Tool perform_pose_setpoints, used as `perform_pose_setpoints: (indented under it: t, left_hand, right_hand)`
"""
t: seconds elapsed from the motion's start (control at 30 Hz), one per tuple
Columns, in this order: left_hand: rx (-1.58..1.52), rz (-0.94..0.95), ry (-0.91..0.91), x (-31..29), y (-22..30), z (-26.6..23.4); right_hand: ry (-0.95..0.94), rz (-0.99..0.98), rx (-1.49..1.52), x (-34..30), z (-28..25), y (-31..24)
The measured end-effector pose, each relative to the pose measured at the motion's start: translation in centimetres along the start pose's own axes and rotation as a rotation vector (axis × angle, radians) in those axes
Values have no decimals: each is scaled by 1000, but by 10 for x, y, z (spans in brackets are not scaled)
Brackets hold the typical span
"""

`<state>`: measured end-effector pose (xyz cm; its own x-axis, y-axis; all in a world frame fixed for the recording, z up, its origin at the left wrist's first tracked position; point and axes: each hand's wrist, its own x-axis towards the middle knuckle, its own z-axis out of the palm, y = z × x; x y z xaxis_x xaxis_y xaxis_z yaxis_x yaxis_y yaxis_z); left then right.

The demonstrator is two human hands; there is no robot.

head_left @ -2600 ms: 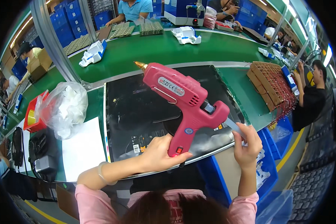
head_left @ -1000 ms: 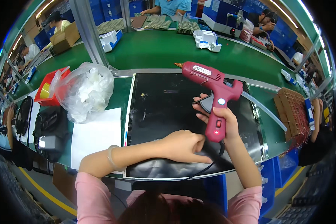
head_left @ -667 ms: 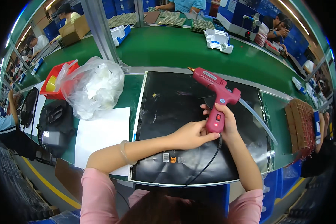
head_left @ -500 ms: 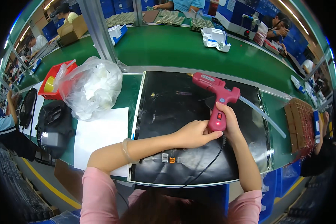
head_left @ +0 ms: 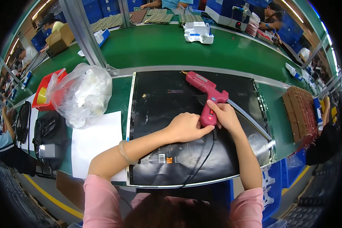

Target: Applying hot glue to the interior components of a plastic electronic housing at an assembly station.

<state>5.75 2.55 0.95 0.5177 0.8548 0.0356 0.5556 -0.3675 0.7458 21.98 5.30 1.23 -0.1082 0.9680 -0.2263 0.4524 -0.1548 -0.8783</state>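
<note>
A dark pink hot glue gun [head_left: 206, 84] is held over the black mat [head_left: 155, 114], its brass nozzle pointing to the far left. From its rear a clear glue stick [head_left: 250, 121] slants toward the near right. My left hand [head_left: 184, 127] is closed round the bottom of the handle, with its fingertips hidden. My right hand [head_left: 225, 117] grips the handle from the right, its thumb beside the lit red switch. A black cable [head_left: 206, 161] runs from the handle base to the mat's near edge. Whether the gun touches the mat I cannot tell.
To the left are a clear plastic bag [head_left: 88, 95] of white pieces, a red bin [head_left: 40, 103], white paper [head_left: 96, 146] and a black bag [head_left: 51, 133]. A brown divided carton [head_left: 298, 112] stands right. Beyond a metal rail, the green conveyor [head_left: 148, 49] carries a white housing [head_left: 198, 32].
The whole view has shifted, so most things appear farther left. The glue gun has come slightly left and turned a little, with both hands still on its handle.
</note>
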Motion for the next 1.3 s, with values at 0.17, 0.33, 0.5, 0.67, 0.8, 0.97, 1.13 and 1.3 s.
perform_pose_setpoints:
  t: [0.17, 0.33, 0.5, 0.67, 0.8, 0.97, 1.13, 1.3]
  left_hand:
    - [361, 13, -1, -4, 7, 5]
    - [466, 57, 84, -8, 1, 12]
    - [512, 66, 109, -8, 4, 13]
    - [512, 103, 91, -11, 4, 12]
    - [440, 99, 69, -18, 1, 8]
    - [418, 196, 151, -22, -12, 15]
    - [384, 230, 178, -29, 2, -15]
    - [593, 332, 994, -74, 7, -139]
  right_hand:
    - [202, -185, -448, -8, -4, 3]
    - [285, -250, -569, -4, -1, 11]
    - [300, -298, -392, -4, -2, 8]
    - [341, -378, -242, 2, -4, 23]
    - [297, -360, 53, -1, 1, 19]
    - [277, -427, 77, 0, 2, 21]
    - [366, -393, 101, 3, -1, 21]
    - [376, -433, 100, 7, -12, 28]
